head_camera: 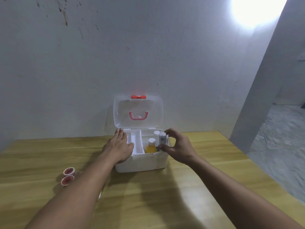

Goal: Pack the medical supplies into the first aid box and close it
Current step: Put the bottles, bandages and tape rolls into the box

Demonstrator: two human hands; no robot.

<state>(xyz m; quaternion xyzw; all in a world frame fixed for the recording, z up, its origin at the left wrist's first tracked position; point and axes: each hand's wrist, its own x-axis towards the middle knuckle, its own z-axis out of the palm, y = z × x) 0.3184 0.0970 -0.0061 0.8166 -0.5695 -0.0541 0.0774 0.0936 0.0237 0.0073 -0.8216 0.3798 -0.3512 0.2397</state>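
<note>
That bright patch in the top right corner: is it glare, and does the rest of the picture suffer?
Head view: yes, a lamp's glare washes out that corner of the wall; the forearms cast soft shadows on the wooden table; the white bottle in the right hand looks blurred, its label unreadable; the wide lens bends the table's edges.

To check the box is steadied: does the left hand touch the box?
Touching. The head view shows the left hand lying on the left rim of the box.
</note>
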